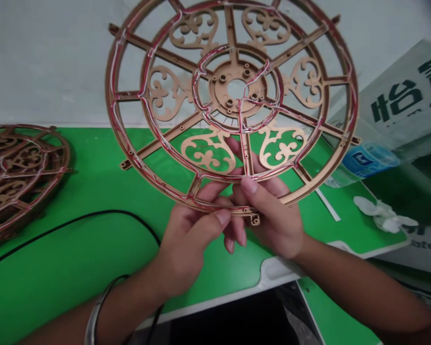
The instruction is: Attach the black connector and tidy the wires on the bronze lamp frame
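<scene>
A round, gold-brown openwork frame [231, 28] with scroll ornaments is held up, tilted, above the table. Red and white wires run along its rings and across to the hub. My left hand [197, 230] grips the outer rim at the bottom, its thumb on the near side and its fingers behind. Just to its right, my right hand [276, 215] is closed around the lower rim and a spoke, the thumb pressing near the wire on the inner ring. Some of its fingers pass behind the frame and are partly hidden.
More wired round frames [25, 167] lie stacked at the left of the green table [93, 249]. A black cable [104, 211] curves across it. At the right are a plastic bottle [366, 160], a white fan-shaped piece [384, 214], a white strip [328, 205] and a printed carton [398, 105].
</scene>
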Demonstrator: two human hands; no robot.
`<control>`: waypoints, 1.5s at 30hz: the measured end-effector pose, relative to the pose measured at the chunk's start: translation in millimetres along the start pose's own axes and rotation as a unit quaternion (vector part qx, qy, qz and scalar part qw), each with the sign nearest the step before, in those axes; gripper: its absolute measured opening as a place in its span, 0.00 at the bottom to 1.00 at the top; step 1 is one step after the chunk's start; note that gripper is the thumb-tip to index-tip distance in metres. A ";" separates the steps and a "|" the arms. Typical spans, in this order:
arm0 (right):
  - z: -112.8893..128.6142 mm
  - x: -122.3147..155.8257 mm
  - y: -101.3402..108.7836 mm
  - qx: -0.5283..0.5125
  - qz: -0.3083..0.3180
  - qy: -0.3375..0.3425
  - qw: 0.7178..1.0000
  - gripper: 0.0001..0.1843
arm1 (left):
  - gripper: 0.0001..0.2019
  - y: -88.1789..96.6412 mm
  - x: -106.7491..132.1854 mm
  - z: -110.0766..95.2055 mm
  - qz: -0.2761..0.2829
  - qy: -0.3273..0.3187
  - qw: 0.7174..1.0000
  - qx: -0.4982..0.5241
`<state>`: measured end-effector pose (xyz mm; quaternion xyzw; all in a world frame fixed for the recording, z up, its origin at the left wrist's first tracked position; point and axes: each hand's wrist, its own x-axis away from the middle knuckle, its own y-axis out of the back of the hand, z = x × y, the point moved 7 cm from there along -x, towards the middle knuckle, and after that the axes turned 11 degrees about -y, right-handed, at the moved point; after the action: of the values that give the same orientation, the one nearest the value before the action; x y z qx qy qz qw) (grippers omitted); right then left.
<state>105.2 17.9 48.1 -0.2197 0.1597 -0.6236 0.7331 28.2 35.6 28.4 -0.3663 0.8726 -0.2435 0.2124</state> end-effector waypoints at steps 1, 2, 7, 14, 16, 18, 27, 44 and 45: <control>-0.3 -0.6 -0.1 -0.004 0.004 0.002 1.000 0.33 | 0.24 -0.6 0.2 -0.3 0.005 -0.001 1.000 -0.001; -0.4 -1.1 -0.1 -0.009 0.008 0.006 1.000 0.33 | 0.25 -1.0 0.4 -0.4 0.008 -0.001 1.000 -0.003; -0.8 0.1 0.7 -0.019 0.020 0.024 0.999 0.31 | 0.27 -1.5 -0.1 1.0 0.004 0.013 1.000 -0.017; -1.0 0.6 0.1 -0.027 0.023 0.017 0.999 0.27 | 0.23 -0.7 0.1 2.0 -0.018 0.024 0.998 -0.051; -0.6 -0.1 -0.2 -0.026 0.027 0.016 0.999 0.27 | 0.20 -0.9 0.3 1.6 -0.021 0.023 0.998 -0.060; 0.7 -0.4 0.1 -0.026 0.030 0.021 0.999 0.27 | 0.18 -1.8 -0.1 1.3 -0.021 0.021 0.998 -0.057; 2.3 -1.2 3.4 -0.013 0.023 0.007 1.000 0.26 | 0.12 -3.7 -1.6 -2.1 0.015 -0.004 0.998 -0.054; 0.2 -3.1 3.2 -0.017 0.029 0.027 0.999 0.28 | 0.18 -0.2 0.1 -0.4 -0.017 0.024 0.995 -0.090; 1.0 -2.5 3.4 -0.017 0.029 0.034 0.999 0.29 | 0.19 -0.6 0.5 -0.4 -0.019 0.026 0.995 -0.092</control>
<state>108.1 20.9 47.1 -0.2065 0.2013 -0.6063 0.7411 27.9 35.0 29.0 -0.3947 0.8893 -0.1755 0.1501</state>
